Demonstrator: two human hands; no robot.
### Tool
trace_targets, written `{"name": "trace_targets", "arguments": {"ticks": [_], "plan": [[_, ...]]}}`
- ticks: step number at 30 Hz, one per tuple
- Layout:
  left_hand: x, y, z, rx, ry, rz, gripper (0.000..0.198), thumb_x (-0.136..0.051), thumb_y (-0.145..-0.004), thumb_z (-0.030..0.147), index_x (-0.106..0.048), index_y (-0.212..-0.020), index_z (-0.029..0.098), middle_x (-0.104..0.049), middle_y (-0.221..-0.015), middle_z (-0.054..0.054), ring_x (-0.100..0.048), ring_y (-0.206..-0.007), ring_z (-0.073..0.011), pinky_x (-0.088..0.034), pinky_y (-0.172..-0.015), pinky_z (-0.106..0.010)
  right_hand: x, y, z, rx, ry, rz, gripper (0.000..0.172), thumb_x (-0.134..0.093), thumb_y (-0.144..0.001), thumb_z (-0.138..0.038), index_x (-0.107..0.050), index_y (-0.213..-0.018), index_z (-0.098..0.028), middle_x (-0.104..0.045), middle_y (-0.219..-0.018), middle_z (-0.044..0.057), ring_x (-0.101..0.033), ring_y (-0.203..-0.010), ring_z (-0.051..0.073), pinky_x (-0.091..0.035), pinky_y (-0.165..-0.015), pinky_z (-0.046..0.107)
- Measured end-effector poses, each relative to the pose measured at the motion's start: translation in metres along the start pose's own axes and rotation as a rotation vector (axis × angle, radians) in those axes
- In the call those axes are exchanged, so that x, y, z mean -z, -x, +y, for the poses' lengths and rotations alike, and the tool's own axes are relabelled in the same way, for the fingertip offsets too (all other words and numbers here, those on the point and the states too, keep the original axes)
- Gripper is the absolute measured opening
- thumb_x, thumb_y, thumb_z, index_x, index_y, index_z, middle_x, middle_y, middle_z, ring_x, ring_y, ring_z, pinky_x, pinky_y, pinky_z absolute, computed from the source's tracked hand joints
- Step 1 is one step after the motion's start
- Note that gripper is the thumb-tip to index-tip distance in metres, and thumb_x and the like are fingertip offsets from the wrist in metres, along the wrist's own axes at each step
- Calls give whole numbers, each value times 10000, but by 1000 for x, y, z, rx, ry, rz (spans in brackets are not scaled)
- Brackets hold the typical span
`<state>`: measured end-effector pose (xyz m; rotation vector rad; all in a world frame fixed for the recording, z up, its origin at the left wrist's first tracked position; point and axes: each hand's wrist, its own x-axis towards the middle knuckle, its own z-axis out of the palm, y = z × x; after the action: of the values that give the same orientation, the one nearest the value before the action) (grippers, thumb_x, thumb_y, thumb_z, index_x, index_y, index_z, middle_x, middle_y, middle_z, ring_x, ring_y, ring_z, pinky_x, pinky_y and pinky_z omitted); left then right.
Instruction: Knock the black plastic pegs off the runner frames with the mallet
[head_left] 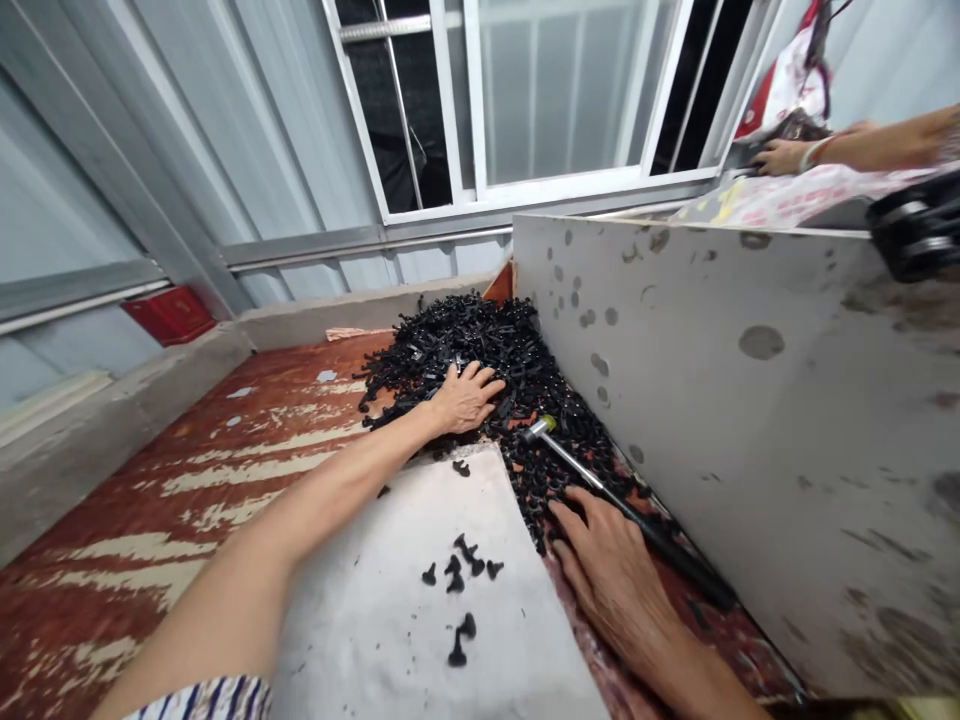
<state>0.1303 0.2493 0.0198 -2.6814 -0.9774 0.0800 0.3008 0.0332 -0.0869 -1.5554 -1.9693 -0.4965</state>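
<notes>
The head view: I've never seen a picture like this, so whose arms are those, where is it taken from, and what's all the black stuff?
There is no robot: those are a person's two bare hands. The one picture comes from a camera worn on that person's head, looking forward and down.

The black stuff is a pile of small parts on a worn, reddish table. The left hand lies on it, fingers spread. The right hand is lower down, beside a hammer; I cannot tell whether they touch. Neither hand clearly holds anything.

A few loose parts lie on a white sheet. Beyond the grey panel, another person's hand shows.
</notes>
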Motion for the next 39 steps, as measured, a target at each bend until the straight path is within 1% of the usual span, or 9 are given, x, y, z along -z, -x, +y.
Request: {"name": "trace_targets", "arguments": {"ticks": [4, 9, 14, 17, 19, 22, 27, 34, 39], "plan": [[-14, -9, -47, 198, 9, 3, 415, -404, -941, 296, -511, -1341, 280, -453, -1443, -118, -347, -1341, -316, -345, -1040, -545, -7, 8, 3, -47, -63, 101, 317, -419, -924, -180, -658, -1132, -181, -661, -1128, 161, -649, -1003, 270, -549, -809, 427], [-9, -10, -96, 475, 62, 50, 392, -333, -962, 270, -503, -1315, 258, -474, -1381, -151, -402, -1285, -318, -420, -969, -541, -5, 3, 4, -12, -63, 127, 299, -424, -925, -203, -633, -1137, -172, -671, -1102, 171, -667, -966, 289, -564, -746, 430], [-4, -32, -63, 530, 167, 53, 594, -437, -913, 462, -346, -1457, 240, -314, -1535, -175, -329, -1377, -375, -408, -1005, -575, 7, -7, 5, 84, -7, 125, 263, -412, -923, -186, -609, -1094, -149, -688, -1041, 181, -692, -885, 274, -581, -658, 391], [-4, -45, -35, 434, 294, -194, 1066, -657, -647, 722, -240, -1523, 278, -101, -1642, -173, -77, -1456, -514, -235, -1040, -752, 11, -9, 7, 125, 8, 121, 259, -410, -923, -183, -589, -1106, -138, -692, -1025, 186, -702, -866, 258, -589, -656, 367], [-4, -49, -31, 405, 307, -321, 1158, -706, -562, 744, -248, -1526, 294, -24, -1659, -165, 36, -1464, -524, -146, -1040, -791, 13, -9, 8, 134, 12, 119, 258, -404, -923, -180, -581, -1107, -145, -696, -1010, 178, -707, -854, 248, -591, -663, 356], [-3, -51, -45, 433, 276, -350, 1025, -724, -606, 660, -331, -1488, 316, -77, -1651, -160, 6, -1470, -510, -192, -1025, -788, 11, -8, 9, 135, 4, 122, 254, -397, -930, -189, -583, -1101, -163, -703, -992, 162, -710, -847, 243, -589, -660, 349], [-4, -48, -62, 373, 260, -206, 700, -703, -678, 454, -516, -1324, 263, -427, -1437, -132, -366, -1327, -409, -451, -991, -562, 6, -6, 7, 74, -17, 179, 268, -351, -958, -205, -593, -1067, -167, -700, -981, 159, -702, -845, 237, -577, -659, 346], [-22, -47, -34, 482, 214, -67, 502, -593, -755, 278, -518, -1251, 256, -387, -1399, -137, -333, -1313, -418, -508, -891, -560, 9, -8, 14, 159, -14, 164, 261, -373, -972, -222, -609, -1057, -152, -697, -985, 142, -689, -863, 213, -556, -683, 314], [-19, -45, -52, 610, 183, 5, 395, -513, -796, 186, -547, -1188, 223, -455, -1310, -153, -409, -1263, -348, -504, -912, -491, 9, -3, 15, 159, -29, 148, 255, -398, -959, -210, -616, -1073, -138, -698, -1002, 147, -682, -904, 216, -553, -719, 313]]}}
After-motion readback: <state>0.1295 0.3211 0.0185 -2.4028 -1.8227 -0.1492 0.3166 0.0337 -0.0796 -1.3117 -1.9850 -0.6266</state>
